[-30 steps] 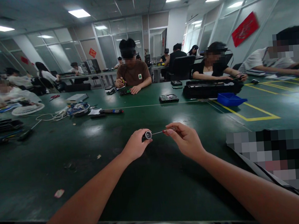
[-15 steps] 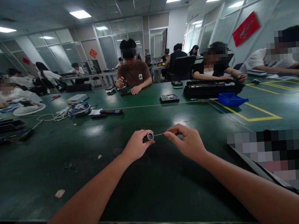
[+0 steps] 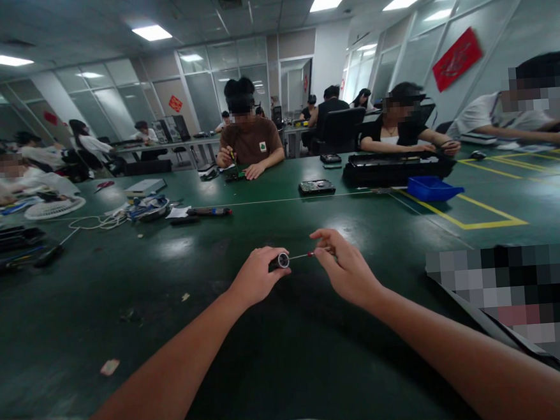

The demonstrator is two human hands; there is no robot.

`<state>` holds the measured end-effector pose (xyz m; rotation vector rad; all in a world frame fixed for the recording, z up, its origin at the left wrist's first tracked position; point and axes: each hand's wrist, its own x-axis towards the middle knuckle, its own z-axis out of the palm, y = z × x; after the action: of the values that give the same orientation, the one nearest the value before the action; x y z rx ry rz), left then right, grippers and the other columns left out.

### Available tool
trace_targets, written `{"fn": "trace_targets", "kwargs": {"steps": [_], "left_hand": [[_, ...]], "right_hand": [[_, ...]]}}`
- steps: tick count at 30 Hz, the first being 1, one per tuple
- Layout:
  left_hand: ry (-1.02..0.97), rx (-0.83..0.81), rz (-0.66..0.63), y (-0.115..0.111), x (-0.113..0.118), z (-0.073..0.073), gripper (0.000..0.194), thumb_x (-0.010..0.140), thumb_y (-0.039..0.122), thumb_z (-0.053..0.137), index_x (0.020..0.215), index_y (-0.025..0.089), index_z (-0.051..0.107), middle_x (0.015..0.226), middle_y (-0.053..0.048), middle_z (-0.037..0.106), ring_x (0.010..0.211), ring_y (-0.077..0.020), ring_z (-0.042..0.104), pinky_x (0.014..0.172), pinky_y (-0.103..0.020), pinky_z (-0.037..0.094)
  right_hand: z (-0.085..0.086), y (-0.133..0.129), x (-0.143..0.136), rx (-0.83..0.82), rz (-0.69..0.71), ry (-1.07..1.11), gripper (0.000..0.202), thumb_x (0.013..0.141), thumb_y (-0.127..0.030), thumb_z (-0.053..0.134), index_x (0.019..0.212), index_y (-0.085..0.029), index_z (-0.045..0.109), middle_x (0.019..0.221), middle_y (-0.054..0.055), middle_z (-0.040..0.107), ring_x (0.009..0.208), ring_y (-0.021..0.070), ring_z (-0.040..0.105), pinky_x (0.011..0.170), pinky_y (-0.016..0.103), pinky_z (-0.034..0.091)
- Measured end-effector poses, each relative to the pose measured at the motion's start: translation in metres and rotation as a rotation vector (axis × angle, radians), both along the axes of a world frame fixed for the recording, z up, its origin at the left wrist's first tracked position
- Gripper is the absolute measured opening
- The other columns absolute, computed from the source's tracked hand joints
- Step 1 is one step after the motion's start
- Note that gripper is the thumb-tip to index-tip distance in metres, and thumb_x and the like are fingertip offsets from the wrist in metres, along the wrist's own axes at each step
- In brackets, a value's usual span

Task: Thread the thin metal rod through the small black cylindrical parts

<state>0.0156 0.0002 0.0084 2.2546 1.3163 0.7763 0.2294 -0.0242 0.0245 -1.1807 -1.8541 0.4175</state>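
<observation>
My left hand (image 3: 258,277) is closed around a small dark cylindrical part (image 3: 282,260) with a silvery round end facing me. A thin screwdriver (image 3: 310,254) with a red collar lies level, its shaft reaching from the right to the side of that part. My right hand (image 3: 344,263) holds the screwdriver's handle between thumb and fingers, the index finger raised off it. Both hands are above the green table (image 3: 252,365). The screwdriver's tip is too small to make out.
Farther off are a hard drive (image 3: 317,187), a blue tray (image 3: 434,188), a long black unit (image 3: 396,167), a dark pen-like tool (image 3: 210,211) and bundled cables (image 3: 148,208). Several people sit around. A blurred-out item (image 3: 511,302) lies at the right.
My right hand's fingers have shifted on the screwdriver, the index finger now lifted and straighter. The red collar is slightly farther right. My left hand keeps its grip.
</observation>
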Motion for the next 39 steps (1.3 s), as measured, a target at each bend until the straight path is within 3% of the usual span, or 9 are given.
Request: {"fn": "trace_targets", "kwargs": {"steps": [6, 11, 15, 18, 21, 25, 30, 32, 39], "left_hand": [[0.042, 0.004, -0.016, 0.0, -0.001, 0.001, 0.03, 0.083, 0.025, 0.07, 0.112, 0.023, 0.068, 0.109, -0.005, 0.068, 0.103, -0.0253, 0.059, 0.093, -0.04, 0.041], [0.031, 0.009, 0.007, 0.0, -0.001, 0.002, 0.028, 0.082, 0.025, 0.071, 0.11, 0.023, 0.068, 0.109, -0.005, 0.068, 0.103, -0.0255, 0.059, 0.093, -0.04, 0.041], [0.036, 0.021, 0.004, 0.001, -0.003, -0.002, 0.029, 0.082, 0.027, 0.071, 0.111, 0.024, 0.068, 0.109, -0.005, 0.067, 0.102, -0.026, 0.059, 0.091, -0.04, 0.042], [0.046, 0.03, -0.006, 0.003, -0.004, -0.005, 0.03, 0.082, 0.027, 0.071, 0.112, 0.024, 0.068, 0.109, -0.005, 0.067, 0.102, -0.0254, 0.059, 0.092, -0.04, 0.042], [0.028, 0.039, -0.009, 0.005, -0.004, -0.007, 0.028, 0.082, 0.027, 0.071, 0.11, 0.024, 0.068, 0.107, -0.004, 0.067, 0.1, -0.0236, 0.06, 0.091, -0.038, 0.042], [-0.01, 0.039, -0.002, 0.004, -0.004, -0.004, 0.027, 0.083, 0.025, 0.071, 0.109, 0.023, 0.067, 0.105, -0.003, 0.067, 0.097, -0.0211, 0.06, 0.088, -0.035, 0.044], [0.109, 0.101, -0.086, 0.005, -0.005, -0.001, 0.033, 0.084, 0.021, 0.07, 0.117, 0.025, 0.065, 0.116, -0.004, 0.066, 0.109, -0.0228, 0.057, 0.099, -0.04, 0.04], [0.146, 0.115, -0.074, 0.006, -0.006, -0.003, 0.035, 0.085, 0.022, 0.07, 0.119, 0.026, 0.064, 0.118, -0.004, 0.066, 0.11, -0.0235, 0.056, 0.101, -0.043, 0.038], [0.127, 0.039, -0.042, 0.007, -0.007, -0.005, 0.03, 0.085, 0.028, 0.069, 0.114, 0.027, 0.065, 0.111, -0.002, 0.066, 0.104, -0.0231, 0.057, 0.102, -0.044, 0.036]], "right_hand": [[0.002, -0.002, -0.002, -0.088, 0.005, -0.035, 0.022, 0.098, -0.036, 0.04, 0.105, -0.022, 0.056, 0.07, 0.0, 0.062, 0.059, 0.0175, 0.057, 0.056, 0.03, 0.04], [-0.001, 0.001, -0.001, -0.049, 0.034, 0.055, 0.015, 0.093, -0.032, 0.049, 0.103, -0.022, 0.056, 0.085, 0.004, 0.065, 0.074, 0.0193, 0.062, 0.065, 0.032, 0.045], [-0.005, 0.004, -0.001, -0.107, 0.042, 0.056, 0.025, 0.097, -0.039, 0.044, 0.094, -0.022, 0.061, 0.074, 0.001, 0.062, 0.065, 0.0175, 0.058, 0.059, 0.031, 0.042], [-0.008, 0.005, -0.001, -0.125, 0.023, 0.09, 0.026, 0.099, -0.04, 0.041, 0.101, -0.023, 0.061, 0.076, 0.001, 0.063, 0.067, 0.0177, 0.059, 0.061, 0.031, 0.044], [-0.011, 0.007, -0.002, -0.14, 0.017, 0.219, 0.021, 0.094, -0.037, 0.049, 0.107, -0.022, 0.057, 0.084, 0.002, 0.066, 0.073, 0.0184, 0.062, 0.066, 0.031, 0.047], [-0.012, 0.012, -0.003, -0.215, 0.031, 0.363, 0.024, 0.09, -0.042, 0.055, 0.097, -0.02, 0.062, 0.086, 0.005, 0.068, 0.077, 0.019, 0.063, 0.073, 0.034, 0.051], [-0.017, 0.024, -0.002, -0.525, 0.028, 0.845, 0.028, 0.087, -0.046, 0.06, 0.082, -0.019, 0.062, 0.074, 0.003, 0.06, 0.066, 0.0164, 0.059, 0.069, 0.036, 0.055], [-0.02, 0.029, 0.0, -0.546, -0.012, 0.921, 0.027, 0.085, -0.046, 0.063, 0.079, -0.019, 0.061, 0.071, 0.002, 0.058, 0.063, 0.015, 0.057, 0.066, 0.034, 0.055], [-0.022, 0.027, -0.002, -0.393, 0.031, 0.693, 0.033, 0.083, -0.052, 0.064, 0.088, -0.019, 0.063, 0.081, 0.004, 0.065, 0.075, 0.0186, 0.063, 0.075, 0.037, 0.055]]}}
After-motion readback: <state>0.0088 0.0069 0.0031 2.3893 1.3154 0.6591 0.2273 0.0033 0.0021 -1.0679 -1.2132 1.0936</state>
